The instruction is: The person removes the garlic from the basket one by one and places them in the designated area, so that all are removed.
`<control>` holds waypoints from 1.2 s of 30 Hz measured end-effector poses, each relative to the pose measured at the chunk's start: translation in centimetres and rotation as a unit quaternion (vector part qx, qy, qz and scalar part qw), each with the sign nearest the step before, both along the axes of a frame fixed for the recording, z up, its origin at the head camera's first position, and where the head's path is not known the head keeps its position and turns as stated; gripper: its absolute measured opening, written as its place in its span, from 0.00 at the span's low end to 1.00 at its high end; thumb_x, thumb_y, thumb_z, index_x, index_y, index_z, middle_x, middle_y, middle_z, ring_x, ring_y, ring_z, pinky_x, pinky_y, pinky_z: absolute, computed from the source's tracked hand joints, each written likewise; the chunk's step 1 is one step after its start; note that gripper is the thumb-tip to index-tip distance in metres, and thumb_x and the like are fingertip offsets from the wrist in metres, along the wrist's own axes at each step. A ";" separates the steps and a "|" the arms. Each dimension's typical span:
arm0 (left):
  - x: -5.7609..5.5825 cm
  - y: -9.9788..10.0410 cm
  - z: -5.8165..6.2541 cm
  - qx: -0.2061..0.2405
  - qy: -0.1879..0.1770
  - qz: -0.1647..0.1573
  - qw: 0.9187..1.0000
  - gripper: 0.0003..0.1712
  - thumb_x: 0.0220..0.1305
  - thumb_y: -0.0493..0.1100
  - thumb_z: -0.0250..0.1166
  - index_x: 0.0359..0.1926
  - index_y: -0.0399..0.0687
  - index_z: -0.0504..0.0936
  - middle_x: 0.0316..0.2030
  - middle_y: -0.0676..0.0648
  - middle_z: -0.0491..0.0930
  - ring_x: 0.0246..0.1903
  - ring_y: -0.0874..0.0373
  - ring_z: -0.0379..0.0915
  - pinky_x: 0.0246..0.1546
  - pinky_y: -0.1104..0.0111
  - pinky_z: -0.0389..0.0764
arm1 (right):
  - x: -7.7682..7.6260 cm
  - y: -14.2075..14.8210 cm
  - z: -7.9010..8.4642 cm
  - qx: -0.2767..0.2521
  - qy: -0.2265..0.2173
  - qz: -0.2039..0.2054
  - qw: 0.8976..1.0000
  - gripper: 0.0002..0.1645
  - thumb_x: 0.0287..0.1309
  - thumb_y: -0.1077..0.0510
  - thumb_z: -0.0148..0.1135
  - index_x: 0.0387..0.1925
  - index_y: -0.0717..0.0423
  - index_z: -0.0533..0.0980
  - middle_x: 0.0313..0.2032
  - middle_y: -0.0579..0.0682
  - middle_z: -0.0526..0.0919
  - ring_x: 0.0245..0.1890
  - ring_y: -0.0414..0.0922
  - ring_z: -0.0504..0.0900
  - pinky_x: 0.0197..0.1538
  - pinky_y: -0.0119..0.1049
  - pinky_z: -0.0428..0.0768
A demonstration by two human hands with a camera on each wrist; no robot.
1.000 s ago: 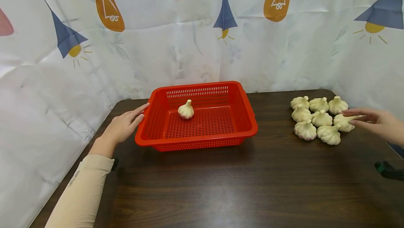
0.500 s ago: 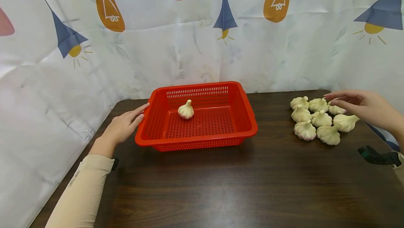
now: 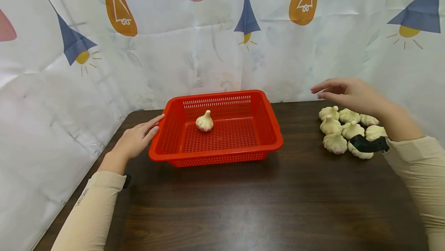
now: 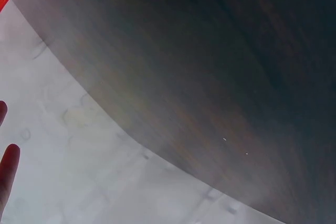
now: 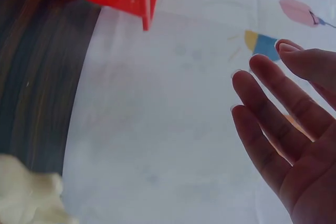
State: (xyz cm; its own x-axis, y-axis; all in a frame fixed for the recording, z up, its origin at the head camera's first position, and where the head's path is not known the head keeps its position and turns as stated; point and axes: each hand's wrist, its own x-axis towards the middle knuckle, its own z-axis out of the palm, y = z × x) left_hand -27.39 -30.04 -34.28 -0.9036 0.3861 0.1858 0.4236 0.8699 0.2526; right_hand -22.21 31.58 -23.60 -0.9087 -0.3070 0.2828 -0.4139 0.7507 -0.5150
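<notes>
In the head view, my left hand rests fingertips on the left rim of a red plastic basket, its fingers extended. One pale garlic bulb sits upright inside that basket. My right hand is raised above the far right of the table, fingers loosely bent and holding nothing. Below it several garlic bulbs lie close together, some partly covered by the right wrist. The right wrist view shows the bare palm and parted fingers, with a blurred garlic bulb at lower left.
The dark wooden table ends at a white curtain printed with lamps and bulbs. A black wrist strap on the right arm overlaps the nearest garlic. In the left wrist view the table's rounded edge shows.
My right hand has lifted from the garlic group and moved left and up, bringing its sleeve into view. The left hand, basket and garlic bulbs stay where they were.
</notes>
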 end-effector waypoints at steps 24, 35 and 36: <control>0.0 -0.2 0.3 -0.009 0.005 0.004 1.000 0.35 0.81 0.61 0.42 0.82 0.58 0.56 0.71 0.32 0.67 0.64 0.32 0.66 0.59 0.34 0.68 | -9.4 -13.8 0.4 0.023 -0.048 0.131 0.990 0.17 0.74 0.58 0.59 0.60 0.55 0.81 0.56 0.55 0.84 0.55 0.54 0.82 0.61 0.54 0.76; 0.1 0.1 0.2 -0.002 0.000 0.001 1.000 0.34 0.81 0.60 0.43 0.82 0.58 0.55 0.70 0.31 0.67 0.64 0.31 0.66 0.59 0.34 0.68 | -13.2 -20.3 -0.9 0.003 -0.109 0.185 0.977 0.20 0.71 0.62 0.62 0.62 0.60 0.79 0.56 0.62 0.83 0.56 0.56 0.81 0.60 0.47 0.77; 0.1 0.1 0.2 -0.003 0.000 0.001 1.000 0.34 0.81 0.60 0.43 0.82 0.58 0.55 0.70 0.31 0.67 0.64 0.31 0.66 0.59 0.33 0.68 | -13.4 -20.7 -1.1 0.007 -0.108 0.189 0.976 0.20 0.71 0.62 0.62 0.62 0.60 0.79 0.56 0.62 0.83 0.56 0.56 0.81 0.60 0.48 0.77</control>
State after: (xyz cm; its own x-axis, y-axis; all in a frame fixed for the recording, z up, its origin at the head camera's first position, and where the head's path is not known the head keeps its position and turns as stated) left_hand -27.30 -29.95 -34.09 -0.9045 0.3848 0.1837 0.4214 0.8724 0.2476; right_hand -35.61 10.90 -24.70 -0.7683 -0.6337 0.0905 -0.5452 0.5737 -0.6113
